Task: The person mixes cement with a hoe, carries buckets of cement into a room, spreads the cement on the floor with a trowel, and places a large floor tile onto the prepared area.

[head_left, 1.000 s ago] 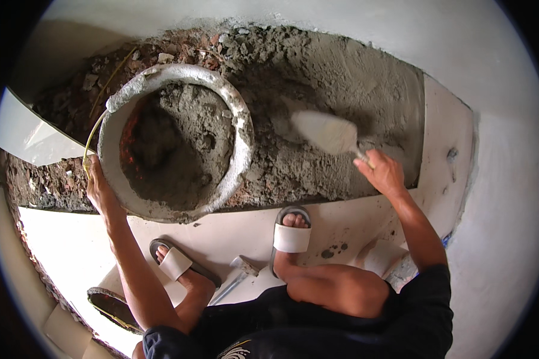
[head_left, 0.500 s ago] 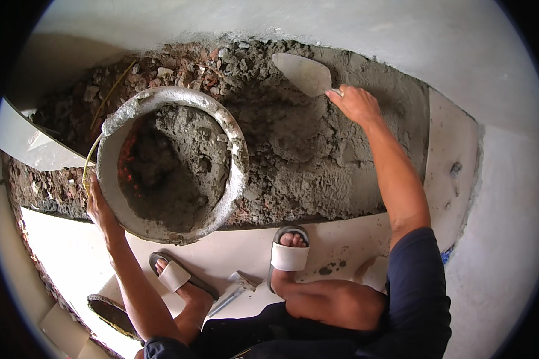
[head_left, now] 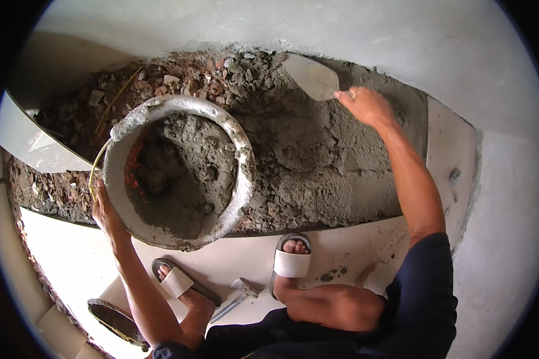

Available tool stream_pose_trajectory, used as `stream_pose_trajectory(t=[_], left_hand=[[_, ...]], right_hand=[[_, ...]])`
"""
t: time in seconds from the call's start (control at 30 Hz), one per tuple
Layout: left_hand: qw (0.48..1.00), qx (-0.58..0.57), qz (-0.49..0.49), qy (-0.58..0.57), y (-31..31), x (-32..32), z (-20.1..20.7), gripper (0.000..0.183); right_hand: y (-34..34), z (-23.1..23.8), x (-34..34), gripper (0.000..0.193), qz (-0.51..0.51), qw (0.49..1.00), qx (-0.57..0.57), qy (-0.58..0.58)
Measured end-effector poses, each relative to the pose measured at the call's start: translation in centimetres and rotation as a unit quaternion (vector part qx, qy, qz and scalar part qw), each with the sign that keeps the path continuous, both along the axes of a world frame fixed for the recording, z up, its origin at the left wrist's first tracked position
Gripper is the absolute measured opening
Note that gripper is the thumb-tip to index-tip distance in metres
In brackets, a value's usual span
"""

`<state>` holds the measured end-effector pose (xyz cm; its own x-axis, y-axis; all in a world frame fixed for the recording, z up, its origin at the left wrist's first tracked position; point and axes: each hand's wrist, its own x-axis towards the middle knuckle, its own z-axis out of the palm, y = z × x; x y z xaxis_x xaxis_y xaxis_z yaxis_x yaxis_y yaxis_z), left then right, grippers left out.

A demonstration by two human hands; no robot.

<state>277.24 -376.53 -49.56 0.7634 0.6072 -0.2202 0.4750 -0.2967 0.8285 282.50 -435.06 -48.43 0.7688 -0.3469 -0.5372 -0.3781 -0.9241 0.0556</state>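
Observation:
My right hand (head_left: 368, 107) is closed round the handle of a trowel (head_left: 312, 76). Its broad, pale blade lies at the far side of a wet grey mortar bed (head_left: 341, 161), close to the wall. On the left, my left hand (head_left: 108, 210) grips the outer side of a bucket (head_left: 245, 179), beside its thin yellowish handle; some fingertips are hidden. The bucket tilts so that its mouth faces me, its rim caked with dried mortar. Wet grey mortar (head_left: 203, 152) fills part of the inside.
Broken rubble (head_left: 161, 81) lies beyond the bucket, along a pale wall (head_left: 281, 27). Near my sandalled feet, a hammer (head_left: 233, 299) rests on light floor tiles (head_left: 335, 245). A second mortar-crusted container (head_left: 111, 311) lies on its side at lower left. A curved white panel (head_left: 42, 146) stands at far left.
The trowel and my right hand have moved slightly right along the wall. The bucket and my left hand have shifted a little right too. The whole view sits slightly lower.

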Motion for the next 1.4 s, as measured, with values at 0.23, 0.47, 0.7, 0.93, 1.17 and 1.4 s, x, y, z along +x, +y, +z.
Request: stream_pose_trajectory(t=[0.23,0.47,0.7,0.93,1.17,1.4], left_hand=[[0.999,-0.026,-0.024,0.011,0.4,-0.1,-0.2,0.057],[0.997,0.041,-0.052,0.036,0.8,0.2,-0.3,0.056],[0.998,-0.007,-0.055,-0.026,0.6,0.3,-0.4,0.053],[0.997,-0.055,-0.042,-0.015,0.6,0.9,-0.2,0.059],[0.997,-0.072,-0.016,0.012,0.9,1.2,-0.5,0.061],[0.992,-0.104,-0.062,-0.041,1.4,1.0,-0.9,0.062]], right_hand=[[-1.5,1.6,-1.9,0.051,-0.243,0.957,0.144,0.058],[1.2,0.5,-17.5,0.051,-0.240,0.912,0.282,0.175],[4.9,0.6,-30.4,0.057,-0.133,0.962,0.240,-0.005],[5.2,-1.0,-32.8,0.059,-0.304,0.882,0.317,0.171],[4.4,-0.7,-31.3,0.050,0.116,0.984,0.027,0.133],[2.7,3.2,-30.0,0.041,0.072,0.996,-0.014,0.044]])
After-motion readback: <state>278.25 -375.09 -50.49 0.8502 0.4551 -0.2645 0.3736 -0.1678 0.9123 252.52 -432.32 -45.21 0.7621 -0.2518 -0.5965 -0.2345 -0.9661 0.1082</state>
